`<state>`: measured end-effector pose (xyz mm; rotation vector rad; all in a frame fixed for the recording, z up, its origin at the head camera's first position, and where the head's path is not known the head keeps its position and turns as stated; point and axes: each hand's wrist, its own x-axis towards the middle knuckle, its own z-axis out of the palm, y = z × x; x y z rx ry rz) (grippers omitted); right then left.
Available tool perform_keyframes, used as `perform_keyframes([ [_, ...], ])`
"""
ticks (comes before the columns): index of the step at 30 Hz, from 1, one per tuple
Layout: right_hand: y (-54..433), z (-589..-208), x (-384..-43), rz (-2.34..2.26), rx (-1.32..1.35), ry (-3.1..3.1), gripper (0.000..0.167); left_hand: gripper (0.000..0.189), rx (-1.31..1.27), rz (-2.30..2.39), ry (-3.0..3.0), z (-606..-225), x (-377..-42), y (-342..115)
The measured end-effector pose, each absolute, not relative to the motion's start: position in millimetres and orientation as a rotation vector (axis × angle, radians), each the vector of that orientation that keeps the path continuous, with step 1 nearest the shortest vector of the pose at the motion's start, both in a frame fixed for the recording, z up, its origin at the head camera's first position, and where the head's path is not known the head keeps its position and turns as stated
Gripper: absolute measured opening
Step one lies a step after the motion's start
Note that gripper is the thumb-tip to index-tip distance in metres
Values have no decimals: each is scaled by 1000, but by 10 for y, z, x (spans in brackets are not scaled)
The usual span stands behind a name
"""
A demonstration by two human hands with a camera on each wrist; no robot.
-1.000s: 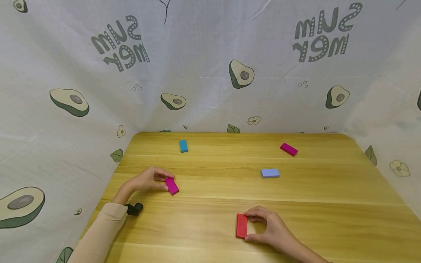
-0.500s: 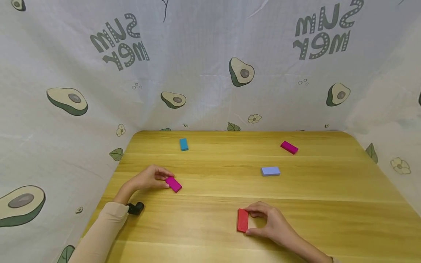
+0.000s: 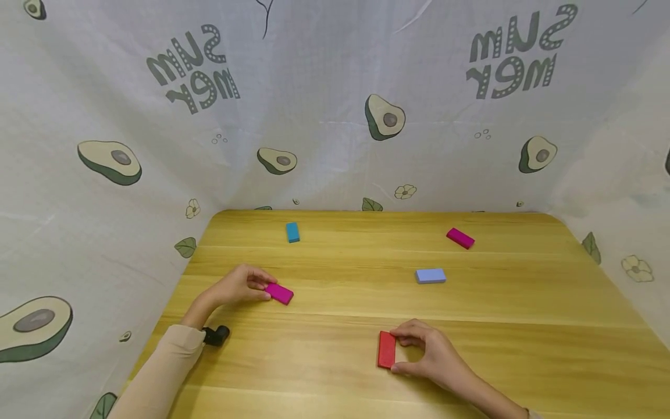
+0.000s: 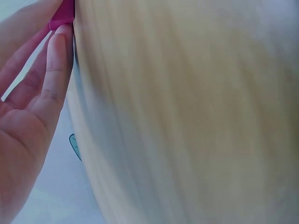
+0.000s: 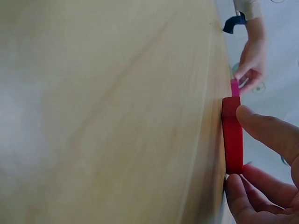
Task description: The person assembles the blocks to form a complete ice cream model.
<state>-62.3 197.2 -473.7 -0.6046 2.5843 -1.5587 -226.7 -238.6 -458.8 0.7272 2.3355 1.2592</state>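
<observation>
A red block (image 3: 387, 350) lies broad face up, just right of center in the lower part of the head view, its long side running up and down the frame. The right hand (image 3: 429, 355), entering from the lower right, pinches it from the right side, thumb at the lower end and fingers at the upper. A bright pink block (image 3: 280, 294) sits left of center, tilted down toward the right. The left hand (image 3: 243, 286), reaching in from the lower left, pinches its left end between thumb and fingers. The two hands are well apart, each clamped on its own block. In the left wrist view only a corner of the pink block shows, at the upper left. Three more blocks lie apart from the hands: a lavender block (image 3: 431, 276) right of center, a dark magenta block (image 3: 460, 238) above and to the right of it, and a blue block (image 3: 292, 232) left of center near the far edge. All rest on a yellowish wood-grain counter (image 3: 335, 250). A black device (image 3: 216, 335) sticks out at the left wrist, beside a beige sleeve (image 3: 162, 372). Behind the counter hangs a pale cloth (image 3: 324, 75) printed with avocados, leaves, flowers and the word "summer" in mirror writing.
</observation>
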Motion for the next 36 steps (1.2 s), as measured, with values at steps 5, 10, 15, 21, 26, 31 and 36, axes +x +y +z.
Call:
perform_keyframes([
  [5, 1971, -4737, -637, -1541, -579, 2591, 55, 30, 694, 1246, 2355, -4587, -2259, -2367],
  [10, 1974, -4744, -657, -1558, -586, 2583, 55, 30, 710, 1235, 2378, -4583, -2250, -2342],
  [15, 1981, -4736, -705, -1588, -559, 2553, 56, 30, 729, 1221, 2399, -4583, -2247, -2306],
  [21, 1977, -4721, -764, -1624, -492, 2503, 57, 29, 706, 1207, 2422, -4580, -2249, -2257],
  [26, 1983, -4723, -794, -1620, -480, 2498, 57, 29, 694, 1207, 2425, -4585, -2247, -2215],
  [31, 1977, -4712, -827, -1601, -491, 2507, 57, 28, 677, 1211, 2435, -4611, -2250, -2180],
  [36, 1975, -4694, -869, -1629, -497, 2470, 57, 29, 706, 1222, 2421, -4598, -2262, -2138],
])
